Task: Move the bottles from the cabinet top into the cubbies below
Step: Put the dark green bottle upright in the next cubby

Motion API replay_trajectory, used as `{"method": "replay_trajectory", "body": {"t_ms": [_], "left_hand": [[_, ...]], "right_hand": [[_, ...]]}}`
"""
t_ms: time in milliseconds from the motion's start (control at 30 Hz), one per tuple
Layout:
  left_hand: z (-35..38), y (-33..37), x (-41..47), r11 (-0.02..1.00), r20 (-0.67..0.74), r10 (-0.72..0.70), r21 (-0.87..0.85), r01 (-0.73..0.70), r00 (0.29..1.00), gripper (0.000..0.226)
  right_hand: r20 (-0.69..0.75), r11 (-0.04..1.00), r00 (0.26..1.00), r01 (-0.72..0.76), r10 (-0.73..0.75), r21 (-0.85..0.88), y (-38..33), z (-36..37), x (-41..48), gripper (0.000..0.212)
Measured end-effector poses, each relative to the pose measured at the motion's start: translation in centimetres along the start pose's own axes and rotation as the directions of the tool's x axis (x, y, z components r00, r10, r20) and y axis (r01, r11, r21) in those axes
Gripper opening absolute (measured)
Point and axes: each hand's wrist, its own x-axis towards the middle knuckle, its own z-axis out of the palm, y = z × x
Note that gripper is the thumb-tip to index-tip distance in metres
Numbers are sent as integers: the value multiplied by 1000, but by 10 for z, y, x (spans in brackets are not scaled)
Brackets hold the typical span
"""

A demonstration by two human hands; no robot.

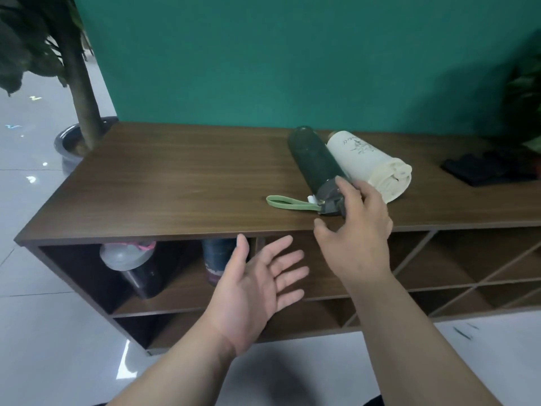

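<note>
A dark green bottle (313, 161) lies on its side on the wooden cabinet top (175, 183), its grey cap and light green strap (289, 203) pointing toward me. A cream bottle (369, 162) lies beside it on the right, touching it. My right hand (355, 227) hovers over the green bottle's cap with fingers spread, fingertips touching the cap without closing around it. My left hand (257, 285) is open, palm up, in front of the upper cubbies. In the left upper cubby leans a dark bottle with a clear lid (128, 265); another dark bottle (216, 259) stands partly behind my left hand.
A potted tree (79, 92) stands left of the cabinet on the tiled floor. A black object (486, 168) and a leafy plant (527, 106) sit at the cabinet top's right end. Diagonal-slat cubbies (468, 271) fill the cabinet's right side. A green wall is behind.
</note>
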Motion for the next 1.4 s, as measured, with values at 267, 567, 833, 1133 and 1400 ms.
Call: {"method": "replay_trajectory", "body": {"t_ms": [267,567,833,1133,1400], "left_hand": [[-3,-5,17,999,52,-29,-23,30,998,92],[7,-12,31,995,58,-77,62,73,995,92],[1,-8,16,985,-21,-146,95,147,989,85],[-14,-24,-9,963,-157,-266,-13,268,951,92],[-8,-63,2,935,-211,-350,-20,354,913,96]], "right_hand": [[60,990,998,22,-13,-136,8,20,18,75],[-233,981,969,122,-84,153,-7,-33,-4,59],[-337,877,918,327,-207,352,-11,-129,-30,61],[104,957,983,120,-152,265,9,-115,-69,68],[285,996,958,-62,39,70,25,-54,-68,85]]}}
